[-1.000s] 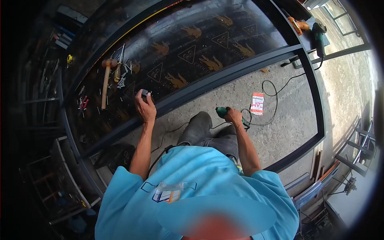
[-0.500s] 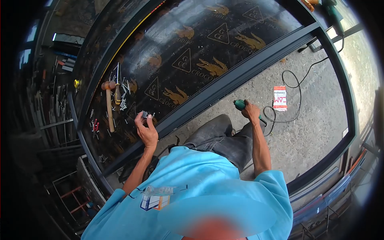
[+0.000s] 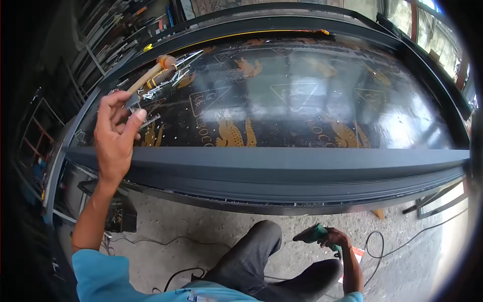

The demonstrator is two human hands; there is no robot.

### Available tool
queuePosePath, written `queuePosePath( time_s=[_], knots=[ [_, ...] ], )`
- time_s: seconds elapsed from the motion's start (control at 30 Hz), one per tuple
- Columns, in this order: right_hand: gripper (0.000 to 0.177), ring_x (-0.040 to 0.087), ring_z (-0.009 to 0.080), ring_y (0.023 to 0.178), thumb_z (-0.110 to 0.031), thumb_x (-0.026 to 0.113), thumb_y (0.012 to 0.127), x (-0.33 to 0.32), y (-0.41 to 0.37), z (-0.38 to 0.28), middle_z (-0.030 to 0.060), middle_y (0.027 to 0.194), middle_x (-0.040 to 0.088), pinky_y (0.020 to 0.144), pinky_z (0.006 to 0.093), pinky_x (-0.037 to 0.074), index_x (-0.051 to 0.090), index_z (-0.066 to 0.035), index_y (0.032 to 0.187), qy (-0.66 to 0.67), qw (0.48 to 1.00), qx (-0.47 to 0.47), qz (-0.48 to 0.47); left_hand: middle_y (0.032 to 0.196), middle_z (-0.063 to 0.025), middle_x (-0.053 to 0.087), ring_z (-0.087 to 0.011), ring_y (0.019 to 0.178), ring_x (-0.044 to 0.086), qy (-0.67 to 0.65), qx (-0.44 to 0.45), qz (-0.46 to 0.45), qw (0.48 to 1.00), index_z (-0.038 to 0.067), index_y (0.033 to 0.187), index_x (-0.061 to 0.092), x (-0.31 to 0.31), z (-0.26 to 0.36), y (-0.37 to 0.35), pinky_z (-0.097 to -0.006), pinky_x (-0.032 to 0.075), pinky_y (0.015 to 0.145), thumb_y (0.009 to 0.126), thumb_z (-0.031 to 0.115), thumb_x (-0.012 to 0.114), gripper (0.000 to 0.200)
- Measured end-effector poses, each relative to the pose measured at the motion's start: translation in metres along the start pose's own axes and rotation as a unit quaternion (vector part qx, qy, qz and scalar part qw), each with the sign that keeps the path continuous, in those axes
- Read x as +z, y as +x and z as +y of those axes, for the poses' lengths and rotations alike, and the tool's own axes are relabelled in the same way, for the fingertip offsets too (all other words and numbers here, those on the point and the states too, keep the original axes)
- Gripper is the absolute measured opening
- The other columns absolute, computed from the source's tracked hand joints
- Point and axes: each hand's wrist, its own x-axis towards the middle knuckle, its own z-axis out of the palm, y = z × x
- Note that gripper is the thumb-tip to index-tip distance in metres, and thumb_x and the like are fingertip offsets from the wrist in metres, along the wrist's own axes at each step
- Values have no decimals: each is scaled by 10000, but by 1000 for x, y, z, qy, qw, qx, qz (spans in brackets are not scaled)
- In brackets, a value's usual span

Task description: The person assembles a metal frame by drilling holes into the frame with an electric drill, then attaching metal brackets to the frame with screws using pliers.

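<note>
My left hand (image 3: 114, 138) is closed on a small grey metal piece (image 3: 134, 105), over the near left part of the dark printed board. A long screw (image 3: 150, 121) sticks out past the thumb; the fingers hide part of what is held. My right hand (image 3: 338, 237) grips a green power drill (image 3: 314, 233) low over the floor by my knee, its tip pointing left. Beyond my left hand lie a wooden mallet (image 3: 146, 79), a yellow-handled screwdriver (image 3: 160, 77) and several loose screws (image 3: 162, 90) on the printed board (image 3: 261, 105).
A dark grey metal frame bar (image 3: 282, 163) runs across in front of me. Cables (image 3: 381, 246) trail over the concrete floor. A red-and-white packet (image 3: 358, 253) lies partly hidden behind my right arm. Metal stock (image 3: 118, 38) is piled at the far left.
My view has swung up and round, so the bar now lies nearly level across it. Both hands keep their hold, and the drill's body now shows more fully.
</note>
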Motion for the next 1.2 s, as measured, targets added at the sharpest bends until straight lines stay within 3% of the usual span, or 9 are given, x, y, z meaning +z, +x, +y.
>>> queuePosePath(
  time_s=[0.17,0.43,0.67,0.77,0.8,0.83,1.03,1.17,1.2],
  knots=[
    [421,687,281,882,-100,678,814,-78,61,108,172,1079,670,765,392,562,570,42,1195,293,944,108,-103,1093,-137,599,-92,783,615,27,129,148,980,-5,1188,518,8,0,7,-195,446,602,893,140,667,361],
    [550,632,239,796,-412,667,840,13,114,236,135,980,641,709,355,542,558,38,1137,563,814,-121,-76,1217,-242,562,-200,766,698,25,143,240,960,-18,1220,525,15,2,5,-270,531,613,868,234,710,471],
    [565,646,267,737,-489,715,799,77,98,253,119,901,655,671,409,556,598,-9,1074,547,829,-111,25,1138,-209,628,-173,795,696,43,145,261,954,-4,1280,450,16,-3,6,-250,526,630,905,249,666,501],
    [527,656,281,720,-461,765,762,70,97,252,116,888,660,670,439,566,629,-39,1045,355,906,-43,227,1174,-226,604,-183,824,690,34,125,257,958,2,1292,408,13,-8,3,-253,531,641,928,268,638,507],
    [566,672,299,754,-428,790,726,62,92,249,154,882,678,699,428,558,632,-19,1083,78,948,60,302,1173,-222,608,-191,838,694,43,138,262,954,5,1305,403,12,-11,1,-267,532,661,936,287,623,515],
    [612,688,317,788,-396,815,690,52,89,240,191,876,695,729,417,550,636,1,1121,-206,903,155,344,1172,-218,611,-199,852,697,54,154,267,950,8,1318,398,11,-11,-2,-282,534,682,943,306,609,523],
    [238,651,220,949,-5,675,821,28,-74,-59,140,952,698,855,349,484,661,4,1058,-67,712,-390,580,1137,-237,630,-251,842,707,165,119,280,938,53,1356,390,-58,-77,-8,-353,527,787,966,475,491,584],
    [328,598,315,1088,-53,637,866,49,-219,-221,168,1133,649,951,419,462,600,19,1184,-303,328,-584,678,835,-140,709,-270,848,689,154,64,335,927,22,1316,387,-103,-135,9,-366,481,821,971,438,502,553],
    [356,584,307,1129,-105,648,875,44,-237,-247,155,1178,640,977,426,442,596,7,1208,-317,274,-597,684,1017,-157,643,-193,800,680,160,65,308,936,-5,1319,361,-114,-149,14,-311,493,755,987,429,477,559]
  ],
)
